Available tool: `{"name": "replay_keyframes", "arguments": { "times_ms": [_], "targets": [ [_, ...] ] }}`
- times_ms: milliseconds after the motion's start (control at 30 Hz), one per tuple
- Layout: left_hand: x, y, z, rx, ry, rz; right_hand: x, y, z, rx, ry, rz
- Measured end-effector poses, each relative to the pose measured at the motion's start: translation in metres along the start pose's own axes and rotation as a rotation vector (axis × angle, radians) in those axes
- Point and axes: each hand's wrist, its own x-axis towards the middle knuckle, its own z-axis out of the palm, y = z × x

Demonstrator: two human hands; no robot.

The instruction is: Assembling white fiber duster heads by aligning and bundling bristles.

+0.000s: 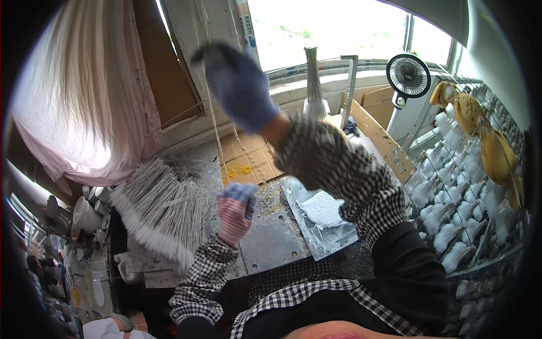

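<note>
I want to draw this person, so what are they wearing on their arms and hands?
Both arms have black-and-white checked sleeve covers with gathered cuffs, over a black top. The left hand wears a knitted glove, pinkish and striped with blue-grey fingertips. The right hand wears a glove that looks blue-grey, but it is blurred, so its pattern cannot be made out.

Blue glove [240, 85], striped pink glove [234, 212], black-white checked sleeves [339, 169]
</note>
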Motion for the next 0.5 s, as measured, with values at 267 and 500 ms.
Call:
{"name": "replay_keyframes", "arguments": {
  "times_ms": [267, 500],
  "targets": [
    [0.157, 0.018, -0.111, -1.197, 0.383, -0.363, -0.209, 0.019, 0.011, 0.086, -0.692, -0.167],
    [0.168, 0.079, -0.093, -0.872, 0.415, -0.174, -0.201, 0.058, 0.012, -0.229, -0.826, -0.448]
  ]
}}
